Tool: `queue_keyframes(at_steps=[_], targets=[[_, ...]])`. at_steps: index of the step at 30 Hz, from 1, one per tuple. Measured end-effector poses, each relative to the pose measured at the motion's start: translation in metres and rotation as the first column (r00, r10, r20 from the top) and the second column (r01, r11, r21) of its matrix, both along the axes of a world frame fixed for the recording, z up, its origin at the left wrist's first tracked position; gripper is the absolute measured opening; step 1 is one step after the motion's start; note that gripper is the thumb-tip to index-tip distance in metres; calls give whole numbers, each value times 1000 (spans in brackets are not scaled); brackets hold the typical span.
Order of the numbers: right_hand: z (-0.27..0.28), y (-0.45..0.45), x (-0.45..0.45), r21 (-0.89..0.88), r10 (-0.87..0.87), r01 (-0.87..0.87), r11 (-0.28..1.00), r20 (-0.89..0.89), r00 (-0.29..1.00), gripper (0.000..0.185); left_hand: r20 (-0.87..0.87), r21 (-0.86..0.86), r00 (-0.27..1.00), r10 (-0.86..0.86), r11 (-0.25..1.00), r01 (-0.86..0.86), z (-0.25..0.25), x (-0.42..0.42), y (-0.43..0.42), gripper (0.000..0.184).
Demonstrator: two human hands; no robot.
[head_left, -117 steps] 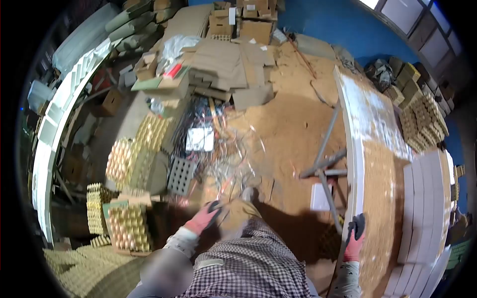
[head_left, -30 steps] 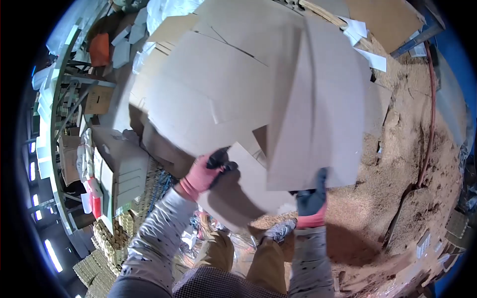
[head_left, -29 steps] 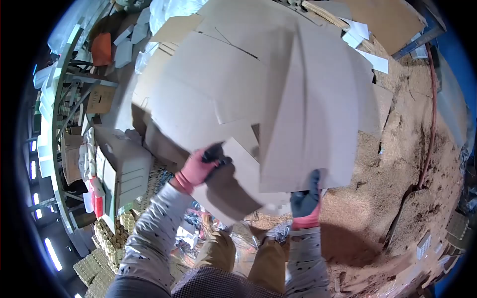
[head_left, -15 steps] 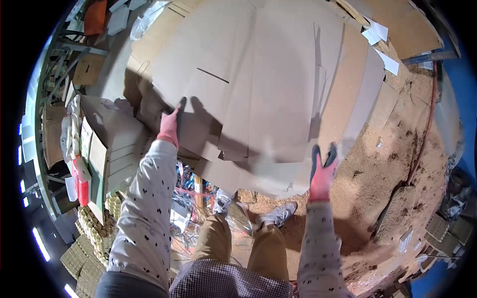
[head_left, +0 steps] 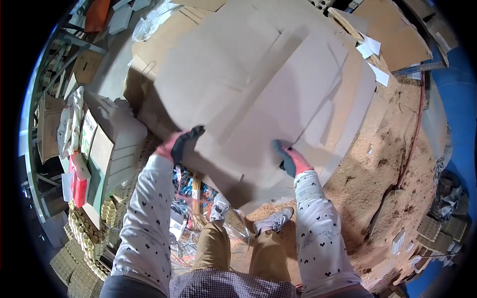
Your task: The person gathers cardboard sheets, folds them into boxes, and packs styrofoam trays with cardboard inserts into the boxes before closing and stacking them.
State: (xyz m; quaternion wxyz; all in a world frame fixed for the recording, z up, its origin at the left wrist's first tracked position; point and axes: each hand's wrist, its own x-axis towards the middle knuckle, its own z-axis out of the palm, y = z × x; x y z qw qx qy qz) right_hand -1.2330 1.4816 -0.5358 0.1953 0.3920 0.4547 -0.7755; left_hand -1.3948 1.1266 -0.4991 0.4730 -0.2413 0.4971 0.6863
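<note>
A large flattened cardboard sheet [head_left: 268,114] lies tilted over other cardboard in front of me, its surface partly smeared by motion. My left hand [head_left: 178,144], in a pink glove with dark fingers, is closed on the sheet's left near edge. My right hand [head_left: 292,158], gloved alike, grips the sheet at its near side, fingers bent over the cardboard. Under the sheet's right side, layers of more cardboard [head_left: 354,131] show. The undersides of both hands' grips are hidden.
At left stands an open cardboard box [head_left: 119,134] near stacked egg trays [head_left: 82,228]. Sawdust [head_left: 367,198] covers the ground at right, with a hose [head_left: 415,134] across it. Tangled strips and wires [head_left: 186,198] lie by my shoes [head_left: 273,220]. White paper pieces [head_left: 368,45] lie at the far right.
Both hands have closed on the cardboard sheet. The right hand moved left and the left hand came lower. The sheet has turned and shifted, its near corner now closer to my feet.
</note>
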Motion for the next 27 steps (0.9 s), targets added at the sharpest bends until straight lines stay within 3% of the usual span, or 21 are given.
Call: queue_keyframes(at_steps=[1, 2, 3, 4, 5, 6, 7, 9, 10, 12, 13, 15, 18, 20, 21, 22, 23, 24, 26, 27], targets=[[-1, -12, 6, -31, 20, -23, 999, -84, 996, 47, -237, 51, 953, -186, 978, 204, -17, 20, -30, 44], [-6, -26, 7, 205, 116, -109, 973, -21, 993, 47, -76, 27, 993, -93, 995, 95, -15, 41, -40, 43], [-14, -34, 13, 179, 142, -121, 976, -108, 984, 50, -168, -112, 981, -94, 991, 76, 5, 65, -34, 40], [-18, -41, 18, 156, 163, -134, 979, -195, 967, 53, -42, -94, 998, 44, 994, -48, 0, 82, -44, 39], [-4, -48, 22, 98, 84, -67, 993, -178, 980, 55, -114, -44, 991, 63, 997, -68, 8, 101, -46, 41], [24, -53, 25, 40, 10, -4, 999, -154, 988, 58, -192, -112, 978, -77, 992, 56, 2, 117, -61, 46], [39, -56, 27, -14, -62, 61, 998, -124, 990, 61, -135, -176, 990, -48, 984, 24, 16, 125, -57, 47], [35, -46, 23, 118, 172, -159, 980, -107, 979, 61, -76, -470, 976, -203, 871, 145, 58, 125, -35, 51], [33, -40, 18, 182, 288, -270, 946, -84, 954, 62, -197, -427, 977, -84, 904, -9, 35, 134, -42, 49], [28, -50, 7, 157, -10, 20, 987, -63, 998, 55, 20, -352, 1000, 20, 936, -12, 15, 132, -56, 41], [26, -59, 0, 145, -158, 164, 976, -50, 986, 52, -135, -347, 988, 69, 931, -113, 28, 131, -32, 33], [-5, -58, -7, 200, -381, 381, 903, -43, 924, 40, -169, -385, 986, -1, 921, -65, 28, 118, -21, 31], [-63, -28, -9, 216, -444, 540, 814, -368, 817, 48, -156, -380, 982, -107, 924, 41, 20, 80, -12, 35], [-53, -3, -5, 220, -530, 609, 762, -329, 782, 47, -14, 48, 1000, 12, 999, -11, 4, 47, 3, 49], [-88, 21, 0, 309, -461, 560, 769, -339, 820, 54, -150, -138, 987, -64, 989, 44, 16, 33, 23, 62], [-108, 32, 1, 457, -385, 462, 760, -255, 887, 59, -261, -330, 951, -167, 941, 74, 29, 21, 43, 76], [-128, 44, 3, 584, -314, 341, 737, -152, 937, 65, -435, -686, 794, -426, 728, 15, 10, 9, 48, 85], [-125, 47, 0, 724, -254, 134, 677, 58, 965, 70, -428, -896, 570, -702, 413, -164, -6, 5, 49, 95], [-111, 38, -5, 839, -232, -143, 526, 302, 925, 78, 17, -954, 533, -846, -174, -245, 1, 8, 62, 103], [-101, 27, -7, 869, -245, -190, 457, 329, 912, 81, 76, -978, 638, -766, -184, -104, -5, 3, 61, 105]])
